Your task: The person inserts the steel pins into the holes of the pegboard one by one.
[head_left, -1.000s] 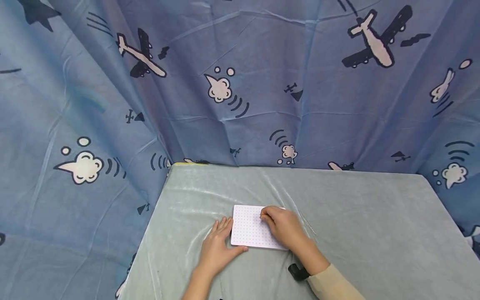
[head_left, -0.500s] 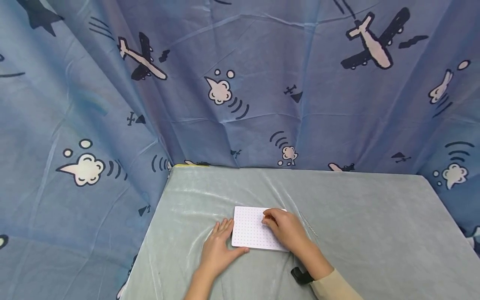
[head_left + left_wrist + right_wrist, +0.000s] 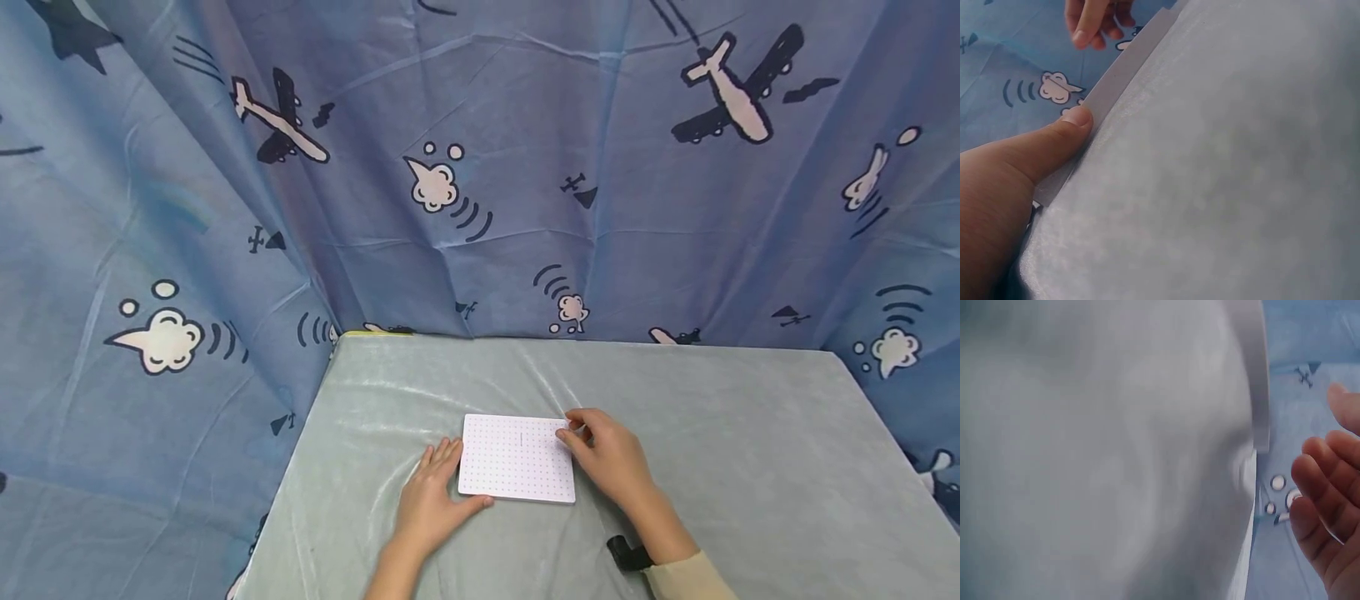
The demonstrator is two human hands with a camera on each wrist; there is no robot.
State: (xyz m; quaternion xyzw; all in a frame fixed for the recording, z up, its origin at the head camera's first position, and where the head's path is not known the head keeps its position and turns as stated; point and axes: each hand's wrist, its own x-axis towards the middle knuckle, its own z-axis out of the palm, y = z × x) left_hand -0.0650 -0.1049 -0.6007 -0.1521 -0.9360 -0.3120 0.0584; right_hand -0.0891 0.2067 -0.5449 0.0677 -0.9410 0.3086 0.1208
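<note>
A flat white board (image 3: 510, 467) printed or studded with a grid of small dots lies on the cloth. A short thin dark line (image 3: 521, 439) runs upright on its upper part. My left hand (image 3: 431, 504) rests at its left side, fingers straight along the edge and thumb (image 3: 1075, 122) touching the near edge. My right hand (image 3: 611, 454) hovers by the far right corner, thumb and forefinger apart. In the right wrist view, the loosely bent fingers (image 3: 1319, 494) show nothing held, beside the board's edge (image 3: 1260, 381).
A pale grey-green cloth (image 3: 712, 417) with folds covers the table. Blue curtains (image 3: 510, 192) printed with planes and clouds hang behind and at both sides. A black strap-like device (image 3: 628, 554) sits at the right wrist, above a beige sleeve (image 3: 690, 579).
My right hand has moved right, off the middle of the board, and its fingers have parted. The thin line on the board is now uncovered. The left hand stays at the board's edge.
</note>
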